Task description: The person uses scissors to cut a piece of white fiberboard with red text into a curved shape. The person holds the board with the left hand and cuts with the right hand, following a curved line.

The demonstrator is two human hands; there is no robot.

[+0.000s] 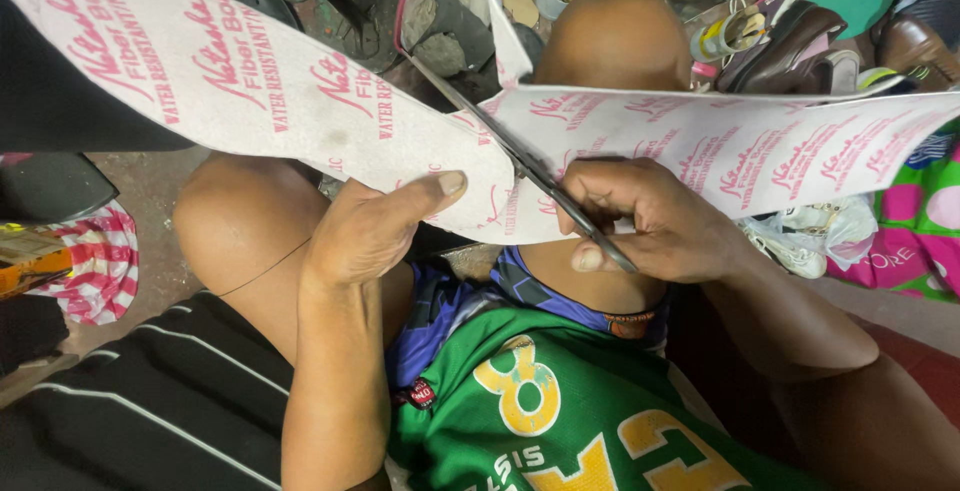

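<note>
Left hand (365, 236) grip pinches the white printed fiberboard sheet (300, 91), thumb on top. Right hand (655, 221) grip closed on scissors (520, 161), blades in the sheet just right of the left thumb.

matt white fibreboard sheet (300, 91) with red print; dull metal scissors (520, 161).

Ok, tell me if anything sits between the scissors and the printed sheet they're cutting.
Nothing visible does. The scissors in the right hand are already in the white printed sheet, blades along the cut; the left hand grips the sheet's edge beside them.
</note>
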